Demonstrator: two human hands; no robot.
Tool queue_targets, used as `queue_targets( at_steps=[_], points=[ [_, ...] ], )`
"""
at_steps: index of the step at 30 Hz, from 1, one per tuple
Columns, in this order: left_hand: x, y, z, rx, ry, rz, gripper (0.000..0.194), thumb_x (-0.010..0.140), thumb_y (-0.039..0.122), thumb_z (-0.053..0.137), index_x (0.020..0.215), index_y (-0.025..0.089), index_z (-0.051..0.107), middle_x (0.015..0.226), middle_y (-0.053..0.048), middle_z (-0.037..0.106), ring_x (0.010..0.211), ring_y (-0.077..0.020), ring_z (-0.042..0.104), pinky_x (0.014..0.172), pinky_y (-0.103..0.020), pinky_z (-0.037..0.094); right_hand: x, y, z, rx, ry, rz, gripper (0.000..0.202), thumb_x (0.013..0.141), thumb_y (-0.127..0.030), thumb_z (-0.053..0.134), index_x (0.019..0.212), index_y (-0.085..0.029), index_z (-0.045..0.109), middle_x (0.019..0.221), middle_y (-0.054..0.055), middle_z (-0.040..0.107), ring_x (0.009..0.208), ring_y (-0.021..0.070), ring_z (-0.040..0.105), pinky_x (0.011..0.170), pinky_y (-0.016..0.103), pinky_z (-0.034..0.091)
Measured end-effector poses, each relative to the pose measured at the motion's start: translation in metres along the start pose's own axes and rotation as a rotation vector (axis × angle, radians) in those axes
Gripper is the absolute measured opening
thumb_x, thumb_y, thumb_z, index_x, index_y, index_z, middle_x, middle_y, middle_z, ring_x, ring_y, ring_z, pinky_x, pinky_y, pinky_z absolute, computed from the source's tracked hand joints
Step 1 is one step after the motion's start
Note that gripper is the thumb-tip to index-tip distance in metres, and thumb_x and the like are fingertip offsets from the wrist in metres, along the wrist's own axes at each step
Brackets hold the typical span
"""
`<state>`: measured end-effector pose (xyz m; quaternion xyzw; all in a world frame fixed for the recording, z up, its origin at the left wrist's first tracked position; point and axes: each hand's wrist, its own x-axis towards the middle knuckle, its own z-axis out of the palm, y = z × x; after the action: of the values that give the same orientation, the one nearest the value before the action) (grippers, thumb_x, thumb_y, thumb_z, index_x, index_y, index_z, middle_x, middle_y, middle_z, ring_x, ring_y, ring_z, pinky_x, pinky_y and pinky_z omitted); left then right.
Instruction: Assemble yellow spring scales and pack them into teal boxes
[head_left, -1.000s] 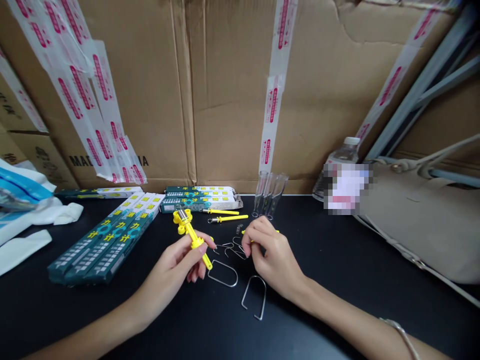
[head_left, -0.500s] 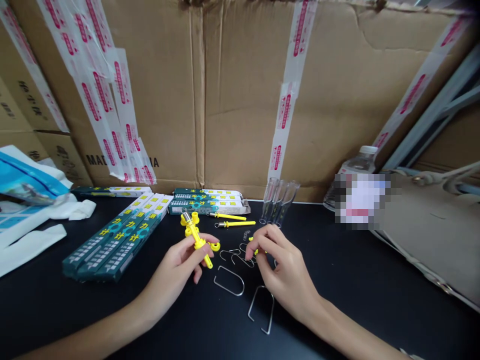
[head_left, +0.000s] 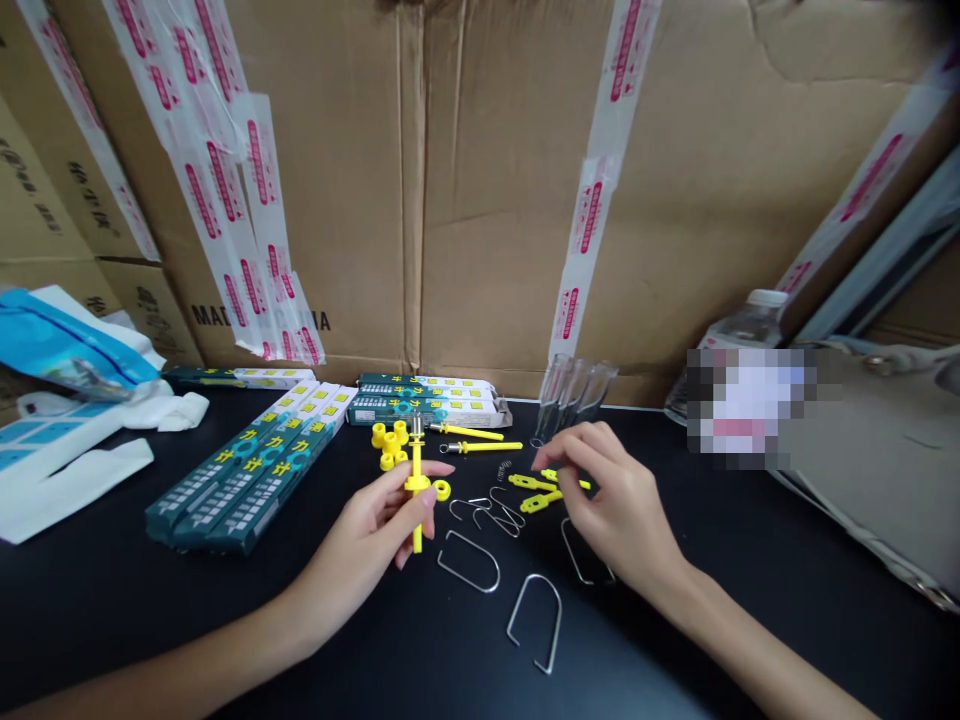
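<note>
My left hand [head_left: 394, 515] is closed around a yellow plastic rod [head_left: 417, 500], held upright with a metal spring at its top and a yellow collar midway. A loose yellow ring [head_left: 442, 490] lies beside that thumb. My right hand [head_left: 619, 495] has its fingers bent in a pinch over several flat yellow slotted pieces [head_left: 532, 482]; whether anything is in the fingertips is hidden. Between the hands are bent wire hooks [head_left: 491, 512], a small spring [head_left: 505, 468] and larger wire loops [head_left: 471, 565]. Small yellow caps [head_left: 390, 440] sit beyond my left hand.
Two yellow rods with springs [head_left: 484, 447] lie before stacked boxes [head_left: 427, 410]. Clear tubes [head_left: 577, 385] stand behind my right hand. More boxes [head_left: 247, 470] lie left, near a blue and white packet [head_left: 82, 350]. A bottle [head_left: 750, 325] and a bag [head_left: 885, 480] are on the right.
The rod in my left hand has turned from slanted to upright. My right hand has moved right and slightly away, uncovering the flat yellow pieces. The view has shifted a little.
</note>
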<state>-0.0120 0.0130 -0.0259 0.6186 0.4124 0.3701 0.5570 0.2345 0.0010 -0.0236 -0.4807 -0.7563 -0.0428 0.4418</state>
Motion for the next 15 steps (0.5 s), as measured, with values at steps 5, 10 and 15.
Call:
queue_targets(
  at_steps=[5,10,15],
  points=[
    [-0.001,0.0,0.0,0.019,0.007,-0.018,0.052,0.084,0.054,0.06,0.121,0.017,0.063,0.07,0.002,0.051,0.059,-0.012,0.046,0.048,-0.021,0.038,0.003,0.013,-0.005,-0.056,0.001,0.034,0.03,0.082,0.0,0.041,0.078,-0.021,0.061,0.082,0.006,0.061,0.081,0.0227,0.052,0.069,0.036,0.045],
    [-0.002,-0.001,0.0,0.002,0.004,-0.016,0.05,0.084,0.053,0.062,0.119,0.017,0.064,0.069,0.003,0.051,0.058,-0.0117,0.046,0.048,-0.021,0.038,0.003,0.014,-0.005,-0.074,-0.035,0.001,0.032,0.081,0.003,0.042,0.08,-0.022,0.061,0.085,0.005,0.06,0.086,0.0229,0.053,0.074,0.037,0.046],
    [-0.002,0.0,0.001,-0.012,0.003,-0.008,0.053,0.082,0.055,0.065,0.118,0.016,0.064,0.069,0.001,0.056,0.059,-0.0127,0.048,0.049,-0.023,0.041,0.004,0.016,-0.006,-0.092,-0.052,-0.006,0.032,0.081,0.003,0.042,0.079,-0.022,0.061,0.086,0.006,0.061,0.087,0.0236,0.053,0.074,0.038,0.047]
  ],
)
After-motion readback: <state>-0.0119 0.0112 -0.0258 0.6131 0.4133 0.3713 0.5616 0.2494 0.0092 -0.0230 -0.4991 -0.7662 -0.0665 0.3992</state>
